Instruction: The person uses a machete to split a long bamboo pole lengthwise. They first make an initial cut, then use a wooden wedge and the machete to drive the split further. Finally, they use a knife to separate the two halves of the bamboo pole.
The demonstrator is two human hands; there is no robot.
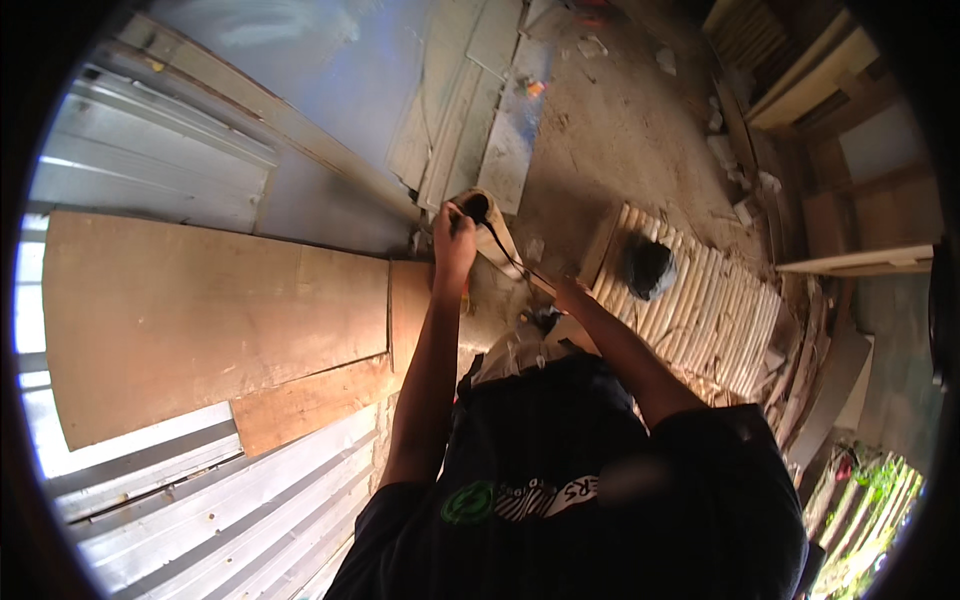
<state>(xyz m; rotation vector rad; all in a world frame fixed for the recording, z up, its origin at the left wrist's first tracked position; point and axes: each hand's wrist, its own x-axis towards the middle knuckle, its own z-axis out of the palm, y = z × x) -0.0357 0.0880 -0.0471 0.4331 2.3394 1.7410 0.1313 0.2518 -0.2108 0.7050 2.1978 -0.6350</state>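
Note:
In front of me stands a pale hollow tube, its dark round mouth facing up toward me. My left hand is closed at the left side of that mouth, gripping the upper end of a thin dark strip. From there the strip crosses the tube and runs down to the right. My right hand is closed around its lower end, where a thin light-brown piece also shows. The tube's lower end is hidden, and what the strip is made of cannot be made out.
To the right, a slatted bench of pale poles carries a black plastic bag. Wooden boards and corrugated metal sheets line the left. Wooden shelving stands far right. Scraps lie along the dirt floor.

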